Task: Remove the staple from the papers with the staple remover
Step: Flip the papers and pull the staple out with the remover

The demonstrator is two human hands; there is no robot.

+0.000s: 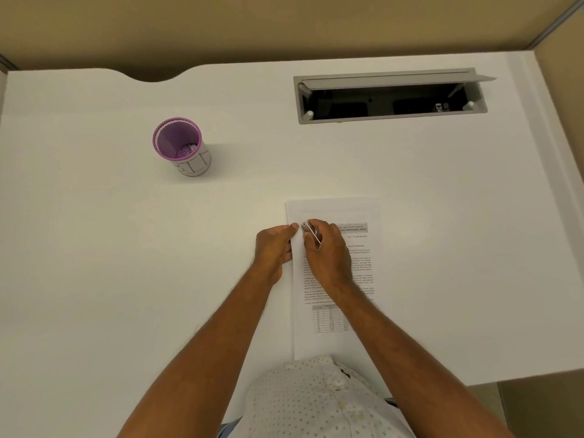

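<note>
Metal staple remover (pixel 310 231) in right hand (pixel 328 254), on printed papers (pixel 347 279).

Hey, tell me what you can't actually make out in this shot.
- Staple: head view, hidden by right hand and metal staple remover.
- Printed white papers: text too small.
- Purple mesh cup contents: too small.
- Open grey desk cable hatch: interior too dark.
- Left hand: fingertips tucked under.
</note>
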